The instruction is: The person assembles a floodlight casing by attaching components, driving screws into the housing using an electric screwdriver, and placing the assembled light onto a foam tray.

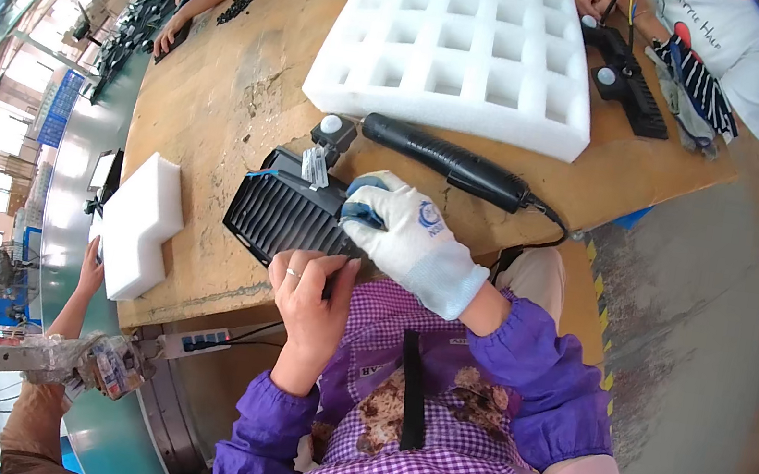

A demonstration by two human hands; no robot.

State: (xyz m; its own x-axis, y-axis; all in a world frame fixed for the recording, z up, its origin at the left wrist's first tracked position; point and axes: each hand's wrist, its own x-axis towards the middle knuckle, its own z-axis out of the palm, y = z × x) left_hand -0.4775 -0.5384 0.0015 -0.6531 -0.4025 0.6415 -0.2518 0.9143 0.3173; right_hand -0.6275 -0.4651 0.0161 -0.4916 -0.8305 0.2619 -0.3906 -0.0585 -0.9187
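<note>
A black finned floodlight [281,215] lies on the wooden table, its ribbed back up. A small black motion sensor [334,134] with a white dome adjoins its far side. A white tag [315,168] and a short blue wire are by its far edge. My left hand [308,300], bare and with a ring, has its fingers curled on the floodlight's near edge. At the right edge my right hand [399,235], in a white glove with grey-blue fingertips, is closed on the floodlight; its fingertips are partly hidden. A black corded electric screwdriver [443,162] rests just beyond my right hand.
A white foam tray [446,111] with square pockets covers the table's far middle. A white foam block [140,228] stands at the left edge. Another floodlight [629,83] and striped gloves [696,92] lie far right near a co-worker. Small black parts [236,5] sit far left.
</note>
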